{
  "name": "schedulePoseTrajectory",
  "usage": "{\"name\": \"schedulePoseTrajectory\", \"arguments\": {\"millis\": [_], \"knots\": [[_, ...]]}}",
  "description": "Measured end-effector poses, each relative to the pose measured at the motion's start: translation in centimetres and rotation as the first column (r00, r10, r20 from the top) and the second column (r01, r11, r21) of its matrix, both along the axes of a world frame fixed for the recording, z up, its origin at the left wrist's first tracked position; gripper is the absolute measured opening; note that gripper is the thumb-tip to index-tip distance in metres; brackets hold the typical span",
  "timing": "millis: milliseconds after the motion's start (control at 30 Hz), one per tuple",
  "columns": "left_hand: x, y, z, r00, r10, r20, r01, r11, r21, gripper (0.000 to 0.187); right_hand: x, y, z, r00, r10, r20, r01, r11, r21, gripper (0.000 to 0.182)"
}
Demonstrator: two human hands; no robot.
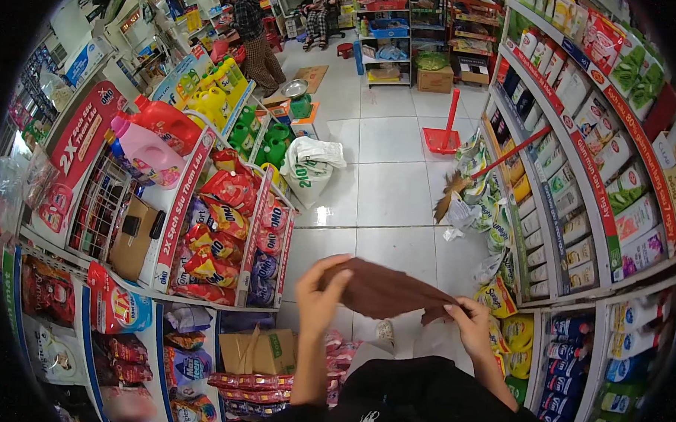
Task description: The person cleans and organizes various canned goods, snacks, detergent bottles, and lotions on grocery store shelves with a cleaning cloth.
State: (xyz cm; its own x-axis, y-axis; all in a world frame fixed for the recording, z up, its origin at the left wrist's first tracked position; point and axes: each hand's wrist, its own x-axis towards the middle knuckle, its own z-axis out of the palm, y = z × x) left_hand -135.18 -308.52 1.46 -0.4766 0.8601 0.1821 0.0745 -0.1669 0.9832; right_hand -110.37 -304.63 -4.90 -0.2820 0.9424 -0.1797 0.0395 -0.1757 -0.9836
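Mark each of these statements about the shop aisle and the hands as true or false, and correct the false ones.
1. Both hands hold a brown cloth. True: the left hand grips its left end, the right hand its right end.
2. The cloth lies flat on the floor. False: it is held up above the floor.
3. A red dustpan stands on the white tiled floor farther down the aisle. True.
4. The rack on the left holds only green bottles. False: red detergent bags and a pink bottle also sit there.
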Motion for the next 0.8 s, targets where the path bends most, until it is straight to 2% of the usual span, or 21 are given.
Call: {"name": "schedulePoseTrajectory", "arguments": {"millis": [100, 167, 200, 233, 300, 333, 367, 433, 467, 500, 533, 567, 600, 633, 667, 800], "knots": [[-1.0, -3.7, -2.1, 0.993, 0.084, 0.082, -0.084, 0.996, -0.014, 0.021, -1.0, -0.9, -0.2, 0.997, 0.009, 0.079, -0.031, 0.962, 0.272, 0.010], [-0.4, -5.7, -3.3, 0.992, 0.110, 0.061, -0.106, 0.993, -0.059, 0.024, -1.2, -1.6, -0.4, 1.000, 0.023, -0.002, -0.021, 0.961, 0.277, 0.010], [0.6, -6.3, -3.1, 0.993, 0.072, 0.095, -0.066, 0.996, -0.065, 0.024, -1.2, -2.1, -0.4, 0.998, 0.031, -0.048, -0.017, 0.960, 0.280, 0.010], [1.7, -6.7, -2.8, 0.991, 0.034, 0.129, -0.026, 0.997, -0.066, 0.024, -0.9, -2.5, 0.1, 0.993, 0.043, -0.111, -0.030, 0.992, 0.121, 0.010], [4.0, -7.7, -2.4, 0.989, -0.042, 0.145, 0.058, 0.992, -0.109, 0.025, 0.3, -3.5, 1.5, 0.973, 0.044, -0.229, -0.089, 0.977, -0.193, 0.009], [5.1, -8.2, -2.7, 0.992, -0.076, 0.101, 0.086, 0.992, -0.094, 0.027, 0.8, -3.5, -0.7, 0.947, 0.036, -0.319, -0.066, 0.994, -0.084, 0.008], [6.1, -8.7, -3.1, 0.992, -0.108, 0.057, 0.113, 0.990, -0.080, 0.028, 1.5, -4.0, -0.5, 0.952, 0.022, -0.304, -0.064, 0.990, -0.127, 0.008], [8.2, -10.0, -3.9, 0.991, -0.130, 0.016, 0.131, 0.975, -0.179, 0.030, 2.9, -4.9, 0.5, 0.961, -0.006, -0.276, -0.052, 0.978, -0.204, 0.009], [9.1, -10.8, -3.7, 0.980, -0.153, -0.131, 0.119, 0.965, -0.235, 0.033, 3.7, -5.3, -0.1, 0.946, -0.045, -0.320, 0.000, 0.990, -0.141, 0.009], [10.4, -11.9, -4.7, 0.988, -0.138, 0.071, 0.155, 0.909, -0.387, 0.036, 4.9, -6.0, 1.0, 0.981, -0.092, -0.172, 0.081, 0.994, -0.071, 0.013], [12.0, -12.8, -4.0, 0.981, -0.120, 0.155, 0.179, 0.870, -0.459, 0.042, 6.2, -6.9, 1.3, 0.977, -0.204, -0.060, 0.201, 0.978, -0.050, 0.014], [12.6, -14.0, -8.4, 0.911, -0.282, -0.301, 0.153, 0.909, -0.389, 0.047, 9.2, -6.0, -2.3, 0.949, -0.199, -0.246, 0.222, 0.973, 0.068, 0.013], [13.8, -15.0, -11.4, 0.923, -0.327, -0.202, 0.229, 0.889, -0.395, 0.047, 11.1, -7.1, -1.3, 0.962, -0.195, -0.190, 0.200, 0.980, 0.007, 0.011], [15.0, -15.3, -12.6, 0.923, -0.376, -0.085, 0.315, 0.863, -0.396, 0.048, 12.9, -8.0, -1.8, 0.973, -0.204, -0.107, 0.211, 0.976, 0.057, 0.012], [16.3, -15.7, -13.3, 0.909, -0.402, -0.113, 0.322, 0.846, -0.424, 0.047, 14.6, -8.9, -2.5, 0.976, -0.218, -0.021, 0.219, 0.970, 0.101, 0.013], [21.9, -17.4, -13.6, 0.865, -0.473, -0.168, 0.332, 0.790, -0.516, 0.044, 20.1, -12.2, -4.6, 0.954, -0.296, -0.047, 0.296, 0.955, -0.001, 0.023]]}}
